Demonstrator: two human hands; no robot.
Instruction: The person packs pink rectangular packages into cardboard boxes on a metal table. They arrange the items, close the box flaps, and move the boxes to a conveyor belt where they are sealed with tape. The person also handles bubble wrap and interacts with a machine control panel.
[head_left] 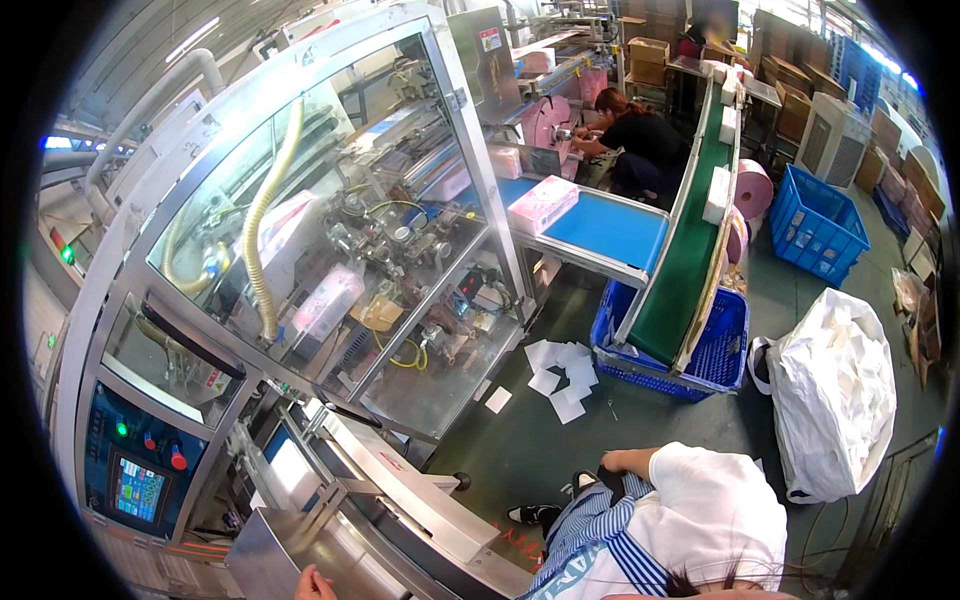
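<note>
My left hand (315,583) is at the lower edge, its fingers bent together. What they hold, if anything, is cut off by the frame. It is beside the polished metal cover (345,556) of the machine. My right arm (626,461) bends down beside my striped apron, and its fingers are hidden. To the left stands a machine with a clear guarded cabinet (400,230); a pink-and-white pack (329,302) shows inside. Its control panel (139,488) has a lit screen and red knobs. Another pink pack (543,204) lies on the blue conveyor belt (610,234).
A green conveyor (693,235) runs away from me above a blue crate (729,352). White sheets (566,392) are scattered on the floor. To the right stand a big white sack (836,395) and another blue crate (818,228). A co-worker (648,140) crouches beyond the blue belt.
</note>
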